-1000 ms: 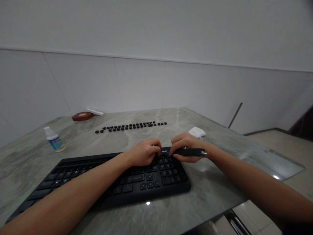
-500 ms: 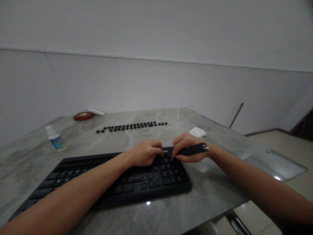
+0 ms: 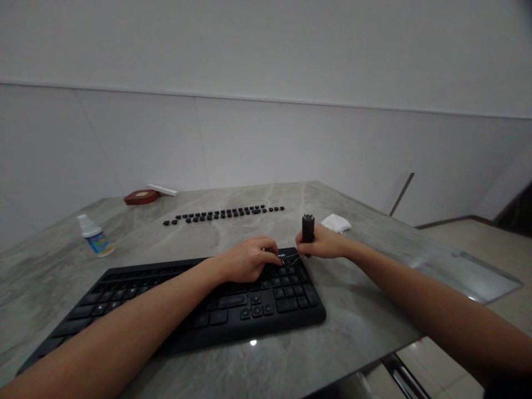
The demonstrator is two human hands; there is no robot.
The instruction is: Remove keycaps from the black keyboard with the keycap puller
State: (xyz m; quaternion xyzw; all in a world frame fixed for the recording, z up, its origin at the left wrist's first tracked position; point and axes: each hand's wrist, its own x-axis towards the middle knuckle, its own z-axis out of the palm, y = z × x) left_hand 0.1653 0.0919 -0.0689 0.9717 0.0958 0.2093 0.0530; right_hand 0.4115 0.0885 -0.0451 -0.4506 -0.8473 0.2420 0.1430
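A black keyboard (image 3: 233, 331) lies in front of me, under my left forearm. At its far right corner, my left hand (image 3: 251, 259) rests with thumb and fingers drawn together over the keys; whatever is between the fingertips is hidden. My right hand (image 3: 322, 243) grips a wire keycap puller by its black handle (image 3: 308, 228), which stands upright just beyond the keyboard's right end. Its thin wires (image 3: 294, 259) reach left over the number-pad keys, up to my left fingertips. Behind the hands, several loose black keycaps (image 3: 216, 214) are set out in two rows.
A white spray bottle (image 3: 98, 238) with a blue label stands at the left. Farther back are a reddish-brown case (image 3: 141, 197) and a white strip (image 3: 163, 190) near the wall. A folded white cloth (image 3: 336, 223) lies beyond my right hand. The table's edge runs along the right.
My right hand has turned the keycap puller's handle from lying sideways to upright and moved slightly away from the keys, baring its wires. My left hand has stayed nearly in place.
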